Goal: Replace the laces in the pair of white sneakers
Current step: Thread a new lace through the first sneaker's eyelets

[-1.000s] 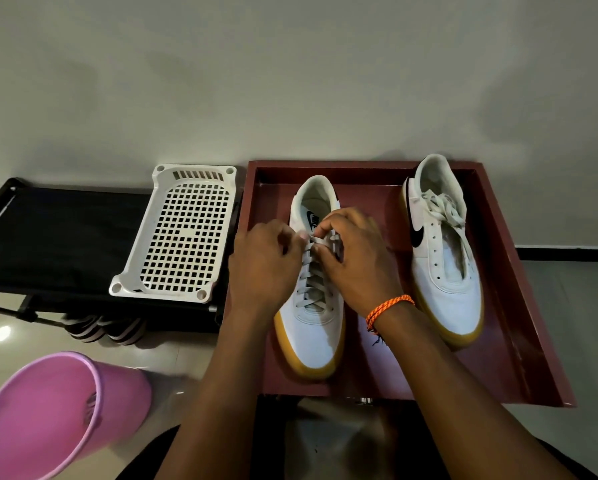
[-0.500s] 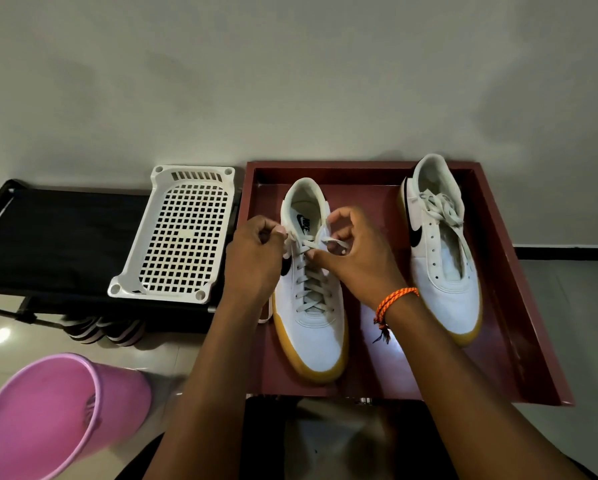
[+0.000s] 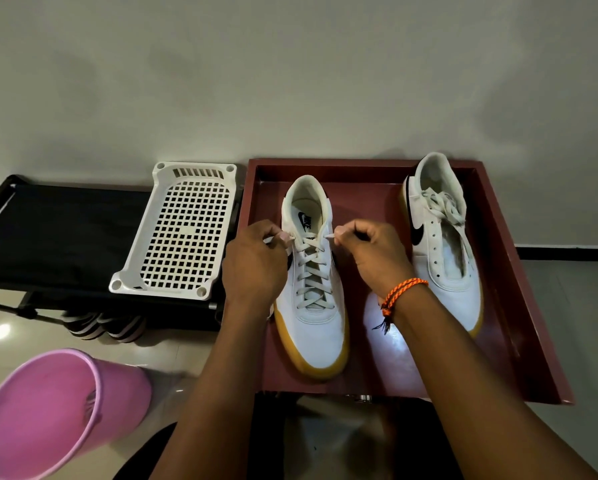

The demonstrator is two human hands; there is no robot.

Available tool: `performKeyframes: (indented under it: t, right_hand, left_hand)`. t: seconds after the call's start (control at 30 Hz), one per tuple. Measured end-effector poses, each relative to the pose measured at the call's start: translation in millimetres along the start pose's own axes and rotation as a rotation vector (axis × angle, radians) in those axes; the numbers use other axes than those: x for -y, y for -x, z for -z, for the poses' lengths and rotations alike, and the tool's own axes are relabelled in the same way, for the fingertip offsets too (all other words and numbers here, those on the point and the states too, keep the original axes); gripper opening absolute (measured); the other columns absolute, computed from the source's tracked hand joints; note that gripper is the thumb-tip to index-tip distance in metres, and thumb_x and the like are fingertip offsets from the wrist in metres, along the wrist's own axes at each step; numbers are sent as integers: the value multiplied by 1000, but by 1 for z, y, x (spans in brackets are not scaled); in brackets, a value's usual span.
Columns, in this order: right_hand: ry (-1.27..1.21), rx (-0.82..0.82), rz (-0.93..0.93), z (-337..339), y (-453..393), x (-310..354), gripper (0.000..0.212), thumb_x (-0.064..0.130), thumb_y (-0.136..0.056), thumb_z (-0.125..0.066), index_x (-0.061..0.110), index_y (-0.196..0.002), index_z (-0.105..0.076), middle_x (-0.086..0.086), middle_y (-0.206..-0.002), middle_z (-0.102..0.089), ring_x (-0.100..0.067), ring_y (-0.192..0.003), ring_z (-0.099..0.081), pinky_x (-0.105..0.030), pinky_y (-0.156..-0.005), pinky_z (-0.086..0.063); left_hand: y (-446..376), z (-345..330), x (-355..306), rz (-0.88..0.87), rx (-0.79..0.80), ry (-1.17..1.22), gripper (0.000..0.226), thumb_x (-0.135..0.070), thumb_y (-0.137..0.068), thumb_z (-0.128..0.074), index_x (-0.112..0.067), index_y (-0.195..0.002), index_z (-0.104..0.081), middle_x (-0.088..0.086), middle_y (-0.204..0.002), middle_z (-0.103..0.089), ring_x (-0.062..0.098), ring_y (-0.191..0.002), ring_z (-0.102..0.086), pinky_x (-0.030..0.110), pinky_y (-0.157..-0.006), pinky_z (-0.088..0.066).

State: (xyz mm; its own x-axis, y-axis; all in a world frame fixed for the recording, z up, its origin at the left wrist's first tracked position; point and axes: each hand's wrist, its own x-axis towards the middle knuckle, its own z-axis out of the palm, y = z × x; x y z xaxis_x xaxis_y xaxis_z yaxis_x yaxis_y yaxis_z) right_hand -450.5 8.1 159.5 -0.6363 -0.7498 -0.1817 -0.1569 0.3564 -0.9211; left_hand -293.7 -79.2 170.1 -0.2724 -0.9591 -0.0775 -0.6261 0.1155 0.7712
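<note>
Both hands have spread apart | left hand and right hand each pinch a lace end | near-left shoe fully laced, untied | right-edge shoe of tray unthreaded

I am seeing a plain grey wall, glossy tiled floor catching lamp glare, black bench standing left, dark skirting running right

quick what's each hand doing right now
Left hand: pinching one lace end.
Right hand: pinching the other lace end.
</note>
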Motion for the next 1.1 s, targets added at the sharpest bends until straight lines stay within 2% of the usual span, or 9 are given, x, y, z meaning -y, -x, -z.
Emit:
performKeyframes:
  t: [0.13,0.27,0.33,0.43,0.53,0.63,0.77,0.9,1.1]
  right_hand:
    - [-2,49,44,-1,5,9,29,24,-101,-66,10,-78,-74,-11,-83,-74,-17,-68,-61,-30,-73,-46]
    - [26,69,97,8,4,21,35,26,-102,-67,16,-69,-72,16,-54,-58,-2,-46,-50,-23,-52,-41]
    - [-33,73,119,12,7,30,36,27,-100,-69,17,-67,-72,13,-58,-62,-3,-51,-49,-25,-60,-42]
    - [-136,69,154,20,13,48,28,26,-99,-71,14,-75,-78,-16,-85,-75,-27,-73,-64,-31,-80,-49]
    - [-190,86,189,33,25,72,22,19,-99,-70,12,-81,-80,1,-91,-80,-9,-96,-74,-25,-94,-51]
    - [-273,107,212,40,40,96,21,17,-99,-69,8,-84,-79,-2,-98,-81,-12,-104,-74,-32,-102,-53]
    - [-449,111,223,50,63,133,16,12,-99,-69,6,-88,-79,-14,-100,-80,-23,-95,-75,-39,-94,-59]
    - [-460,111,266,61,82,165,16,11,-98,-69,7,-86,-78,-13,-100,-80,-22,-90,-76,-28,-77,-58]
    - [-457,73,311,70,104,194,14,7,-97,-69,-1,-89,-77,-17,-96,-79,-31,-94,-78,-44,-91,-63]
  left_hand:
    - [-1,4,-3,-6,85,50,26,-31,-105,-61,-18,-86,-71,-9,-77,-68,9,-69,-61,30,-64,-45]
    - [-1,22,-16,6,155,255,34,-30,-107,-60,-14,-79,-72,-13,-59,-61,12,-59,-51,33,-67,-44]
    - [3,31,-26,-23,178,347,33,-30,-106,-63,-16,-78,-73,-7,-67,-67,19,-65,-58,40,-70,-50]
    - [10,43,-40,-87,189,432,28,-27,-105,-65,-12,-85,-77,-3,-76,-73,13,-72,-65,33,-74,-53]
    - [22,55,-57,-173,157,487,23,-19,-104,-67,-10,-87,-79,-6,-95,-79,8,-87,-73,27,-82,-55]
    - [37,69,-76,-215,114,544,19,-14,-102,-69,-9,-88,-81,-5,-104,-81,7,-101,-75,20,-91,-55]
    - [58,88,-98,-234,75,606,14,-15,-101,-71,-11,-97,-84,0,-92,-83,16,-93,-79,31,-91,-62]
    - [78,104,-121,-258,36,647,12,-16,-99,-73,-13,-99,-84,2,-88,-82,18,-89,-80,32,-88,-63]
    - [98,124,-152,-233,-8,753,10,-19,-97,-77,-15,-96,-86,6,-86,-82,26,-87,-81,50,-91,-64]
